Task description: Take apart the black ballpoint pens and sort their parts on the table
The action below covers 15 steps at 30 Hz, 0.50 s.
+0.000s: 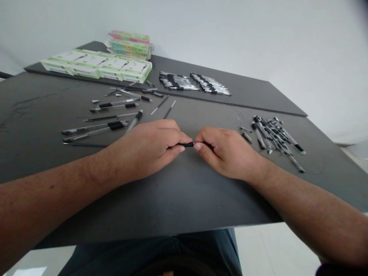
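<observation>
- One black pen piece (186, 144) is over the table (143, 214), between both hands.
- Left hand (146, 149): grip pinches its left end.
- Right hand (227, 153): grip pinches its right end.
- Loose pens (100, 128) lie near left hand; other pens (273, 138) lie near right hand.

A black pen section (186, 144), held level, only its middle showing (ends hidden)

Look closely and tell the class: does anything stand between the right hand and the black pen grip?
Nothing visible does: the right hand pinches the black pen grip directly, and the left hand holds it from the other side.
</observation>
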Motion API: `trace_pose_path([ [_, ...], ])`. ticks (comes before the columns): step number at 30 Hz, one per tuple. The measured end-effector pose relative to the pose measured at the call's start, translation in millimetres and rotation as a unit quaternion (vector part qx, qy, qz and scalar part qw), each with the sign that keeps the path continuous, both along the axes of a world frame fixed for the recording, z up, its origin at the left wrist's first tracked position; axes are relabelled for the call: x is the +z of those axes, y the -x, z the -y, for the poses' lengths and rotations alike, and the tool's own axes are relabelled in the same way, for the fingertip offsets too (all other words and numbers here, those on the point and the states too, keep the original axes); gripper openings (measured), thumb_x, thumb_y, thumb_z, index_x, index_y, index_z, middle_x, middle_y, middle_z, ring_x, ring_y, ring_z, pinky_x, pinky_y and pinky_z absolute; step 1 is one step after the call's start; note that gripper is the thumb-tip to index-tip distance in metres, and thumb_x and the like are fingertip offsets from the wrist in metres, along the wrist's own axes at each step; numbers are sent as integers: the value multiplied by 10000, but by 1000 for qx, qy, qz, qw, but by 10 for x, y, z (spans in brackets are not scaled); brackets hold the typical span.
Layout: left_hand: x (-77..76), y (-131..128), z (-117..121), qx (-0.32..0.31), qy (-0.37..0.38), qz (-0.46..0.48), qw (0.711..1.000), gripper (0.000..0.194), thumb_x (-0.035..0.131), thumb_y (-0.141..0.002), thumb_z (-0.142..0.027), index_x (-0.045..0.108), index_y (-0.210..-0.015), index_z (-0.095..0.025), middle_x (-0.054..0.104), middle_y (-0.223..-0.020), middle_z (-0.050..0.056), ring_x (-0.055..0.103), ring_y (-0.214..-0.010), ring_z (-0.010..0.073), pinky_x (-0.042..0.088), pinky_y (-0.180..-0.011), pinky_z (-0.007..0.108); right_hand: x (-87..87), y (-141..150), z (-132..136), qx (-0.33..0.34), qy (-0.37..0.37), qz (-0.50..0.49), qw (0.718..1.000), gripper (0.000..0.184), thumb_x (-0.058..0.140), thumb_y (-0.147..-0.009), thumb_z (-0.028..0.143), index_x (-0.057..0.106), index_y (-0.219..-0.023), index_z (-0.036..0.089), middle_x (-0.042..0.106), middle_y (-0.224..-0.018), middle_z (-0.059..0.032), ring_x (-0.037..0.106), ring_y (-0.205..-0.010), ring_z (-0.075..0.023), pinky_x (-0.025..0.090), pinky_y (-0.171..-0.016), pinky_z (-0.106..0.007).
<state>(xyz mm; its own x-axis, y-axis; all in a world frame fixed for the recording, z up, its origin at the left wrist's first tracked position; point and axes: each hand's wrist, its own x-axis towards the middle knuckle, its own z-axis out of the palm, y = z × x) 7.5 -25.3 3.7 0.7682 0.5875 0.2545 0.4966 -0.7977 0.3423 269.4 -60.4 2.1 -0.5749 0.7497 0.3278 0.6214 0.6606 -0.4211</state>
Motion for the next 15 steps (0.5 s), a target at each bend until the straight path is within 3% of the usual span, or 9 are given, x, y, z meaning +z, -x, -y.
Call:
trace_pose_path([
  [4, 4, 4, -1, 0, 7, -6, 1000, 409, 538, -1107, -309, 880, -1318, -231, 841, -1124, 94, 779, -1069, 269, 614, -1133, 403, -34, -18, -27, 19, -19, 6, 1000, 208, 578, -1155, 371, 670, -1020, 241, 751, -926, -49, 672, -856, -212, 479, -786, -335],
  [10, -25, 29, 4, -6, -22, -6, 1000, 409, 506, -1123, -292, 881, -1280, -253, 834, -1100, 88, 768, -1103, 268, 618, -1140, 380, -5, 8, -38, 14, 62, -20, 998, 218, 573, -1144, 369, 655, -985, 244, 716, -850, -9, 648, -787, -184, 464, -759, -314],
  [15, -67, 73, -47, -1, -35, 2, 999, 409, 506, -1112, -310, 876, -1266, -225, 831, -1121, 98, 786, -1042, 266, 616, -1055, 374, -54, 0, -78, 22, 18, -8, 1000, 273, 545, -1173, 443, 651, -1019, 244, 751, -957, -59, 674, -904, -221, 489, -831, -344],
])
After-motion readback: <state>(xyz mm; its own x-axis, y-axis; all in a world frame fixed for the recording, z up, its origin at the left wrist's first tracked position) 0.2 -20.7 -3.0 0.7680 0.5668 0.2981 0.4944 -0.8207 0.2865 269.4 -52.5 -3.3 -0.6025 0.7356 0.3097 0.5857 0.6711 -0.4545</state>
